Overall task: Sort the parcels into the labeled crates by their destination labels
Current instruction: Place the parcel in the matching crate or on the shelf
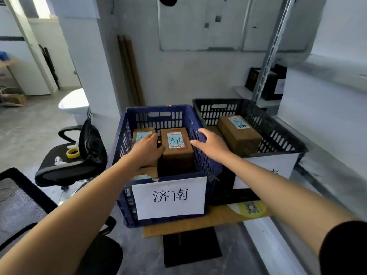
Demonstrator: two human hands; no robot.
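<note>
Left hand: inside blue 济南 crate, flat against 济南-labelled parcel, not gripping. Right hand: spread, empty, over the crate's right rim. Advice: seat parcel flush, label up (second parcel crowds its left).

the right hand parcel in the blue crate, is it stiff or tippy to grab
Probably stiff: the parcel is a square-edged cardboard box, no dents showing. It seems to stand tall in the blue crate, so a sideways push may tip it. Matte cardboard should grip well.
</note>
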